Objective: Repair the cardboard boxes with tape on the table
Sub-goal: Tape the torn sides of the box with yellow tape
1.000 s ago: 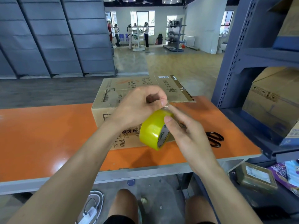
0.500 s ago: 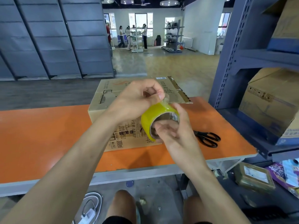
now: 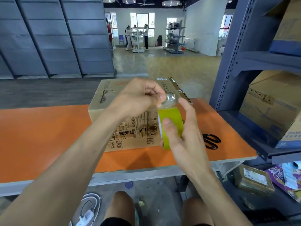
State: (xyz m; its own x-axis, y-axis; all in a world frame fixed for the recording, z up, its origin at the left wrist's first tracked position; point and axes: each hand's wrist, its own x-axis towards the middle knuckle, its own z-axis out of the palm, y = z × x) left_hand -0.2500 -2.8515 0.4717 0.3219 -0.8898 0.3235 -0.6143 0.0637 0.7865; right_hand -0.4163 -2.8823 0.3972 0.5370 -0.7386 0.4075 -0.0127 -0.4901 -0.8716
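1. Two bare hands are in view, both occupied and held above the near half of the orange surface [image 3: 40, 136].
2. One roll of yellow-green packing tape [image 3: 172, 115] stands on edge in the air, in front of the box's right end and clear of the surface.
3. Right grip [image 3: 184, 136]: closed around the roll, with the thumb on its outer face and the fingers curled behind. The forefinger is raised beside the free end.
4. Left grip [image 3: 138, 98]: thumb and forefinger pinch the one clear free tape end [image 3: 169, 100], peeled a short way up from the top of the roll.
5. One cardboard box [image 3: 104, 98] sits on the surface, printed side toward the camera, with "300ml" legible. One flap [image 3: 180, 92] juts out at its far right, with ragged brown tape along it.
6. One pair of black scissors [image 3: 211, 141] lies flat on the surface to the right of the box, partly hidden by the right hand.
7. One blue-grey steel rack [image 3: 228, 62] stands at the right. It carries two cartons, a middle-shelf carton [image 3: 273, 103] and a top-shelf carton [image 3: 290, 22] that is cropped.
8. One small taped parcel [image 3: 254, 178] lies low beside the rack.
9. One white cable coil [image 3: 88, 209] lies on the floor under the surface.
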